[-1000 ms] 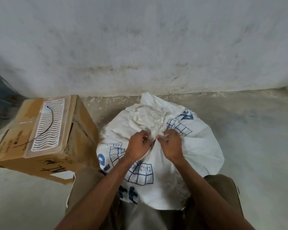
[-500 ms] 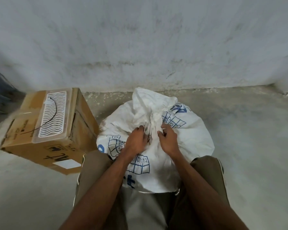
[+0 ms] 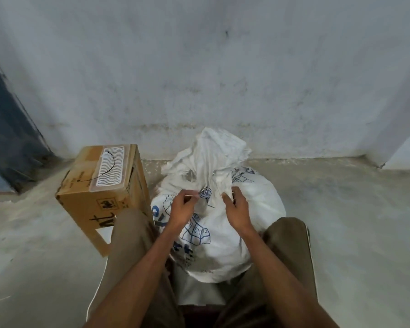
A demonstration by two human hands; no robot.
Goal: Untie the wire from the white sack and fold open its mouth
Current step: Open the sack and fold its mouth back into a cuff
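A white woven sack (image 3: 251,209) with blue print stands on the floor between my knees, its gathered neck (image 3: 213,162) rising crumpled toward the wall. My left hand (image 3: 182,207) is at the left of the neck and pinches a thin pale strand, the wire (image 3: 193,197), that runs toward the tie. My right hand (image 3: 237,207) rests against the right side of the neck with fingers curled into the sack fabric. The tie itself is small and mostly hidden in the folds.
A cardboard box (image 3: 104,197) stands to the left of the sack, with a white ribbed plastic piece (image 3: 110,169) and a black wire (image 3: 109,166) on top. A grey wall (image 3: 223,79) lies just behind. A dark panel (image 3: 7,138) leans at far left.
The camera has risen and tilted back. My hands have moved slightly apart at the neck, and my left hand has drawn the thin strand out to the left.
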